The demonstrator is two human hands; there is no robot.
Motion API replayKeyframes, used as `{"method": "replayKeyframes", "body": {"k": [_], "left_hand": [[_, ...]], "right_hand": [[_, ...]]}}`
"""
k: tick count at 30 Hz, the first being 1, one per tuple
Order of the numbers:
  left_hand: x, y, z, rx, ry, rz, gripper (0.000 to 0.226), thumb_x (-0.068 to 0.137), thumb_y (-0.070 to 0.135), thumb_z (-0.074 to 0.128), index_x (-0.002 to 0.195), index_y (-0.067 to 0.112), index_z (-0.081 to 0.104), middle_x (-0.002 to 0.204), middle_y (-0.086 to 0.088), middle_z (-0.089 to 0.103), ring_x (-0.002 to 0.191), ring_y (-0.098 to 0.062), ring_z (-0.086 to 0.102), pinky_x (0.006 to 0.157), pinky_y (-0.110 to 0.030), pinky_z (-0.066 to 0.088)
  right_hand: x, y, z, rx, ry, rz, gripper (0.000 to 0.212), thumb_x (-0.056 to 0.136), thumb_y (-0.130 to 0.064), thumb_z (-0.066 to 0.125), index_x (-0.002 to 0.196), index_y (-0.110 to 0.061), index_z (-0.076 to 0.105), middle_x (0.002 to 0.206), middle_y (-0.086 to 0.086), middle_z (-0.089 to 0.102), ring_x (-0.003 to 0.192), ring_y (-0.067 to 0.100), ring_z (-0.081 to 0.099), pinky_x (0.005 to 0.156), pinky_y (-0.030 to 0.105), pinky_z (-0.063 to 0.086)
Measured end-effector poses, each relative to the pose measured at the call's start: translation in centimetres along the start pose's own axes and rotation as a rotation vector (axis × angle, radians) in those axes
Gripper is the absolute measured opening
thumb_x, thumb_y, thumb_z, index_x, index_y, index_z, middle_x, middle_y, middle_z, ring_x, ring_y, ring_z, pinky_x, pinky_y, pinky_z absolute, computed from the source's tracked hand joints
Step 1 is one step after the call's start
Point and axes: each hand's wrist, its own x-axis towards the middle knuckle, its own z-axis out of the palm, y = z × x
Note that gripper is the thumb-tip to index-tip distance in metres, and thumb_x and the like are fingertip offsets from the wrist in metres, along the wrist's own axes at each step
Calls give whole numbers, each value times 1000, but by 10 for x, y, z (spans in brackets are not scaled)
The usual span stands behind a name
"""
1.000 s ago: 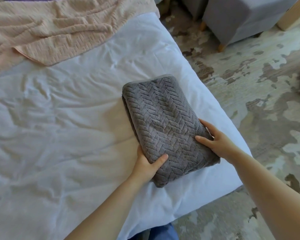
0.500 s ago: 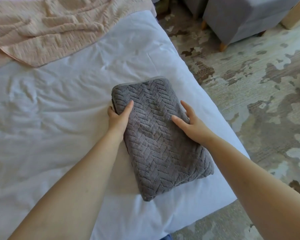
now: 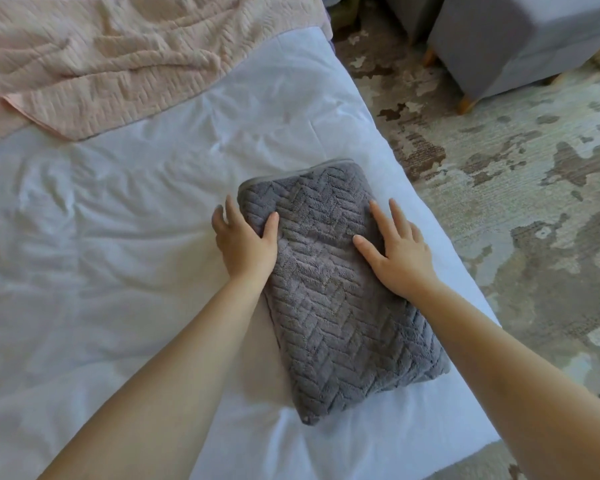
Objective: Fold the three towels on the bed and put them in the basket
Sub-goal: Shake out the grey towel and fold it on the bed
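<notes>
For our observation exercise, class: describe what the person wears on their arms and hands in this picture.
Nothing worn shows: the left hand and right hand are bare, no gloves, rings or watch visible, and both forearms are uncovered to the picture's edge.

folded towel (image 3: 329, 306) on bed (image 3: 118, 271), near its right edge. left hand (image 3: 245, 242) on towel's left side, right hand (image 3: 395, 251) on its right. loose towel (image 3: 118, 64) at far end. ottoman (image 3: 516, 39) on rug (image 3: 516, 202), right of bed.
</notes>
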Motion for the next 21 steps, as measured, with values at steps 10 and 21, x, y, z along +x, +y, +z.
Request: {"method": "replayKeyframes", "body": {"k": [10,21], "left_hand": [[-3,-1,8,784,-292,571,63,95,59,18,152,33,9,162,-1,0,148,-23,-6,117,-49,-10],[-96,-35,10,877,-365,727,73,92,63,10,153,23,3,161,-1,1,149,-23,-3,119,-43,-7]], "right_hand": [[-47,-17,18,-221,8,-139,68,91,-67,8,150,-38,-6,156,-16,-13,146,10,-14,119,35,-4],[-119,27,41,-231,-6,-68,66,93,-62,14,149,-35,-8,155,-18,-11,145,11,-12,119,35,1]]}}
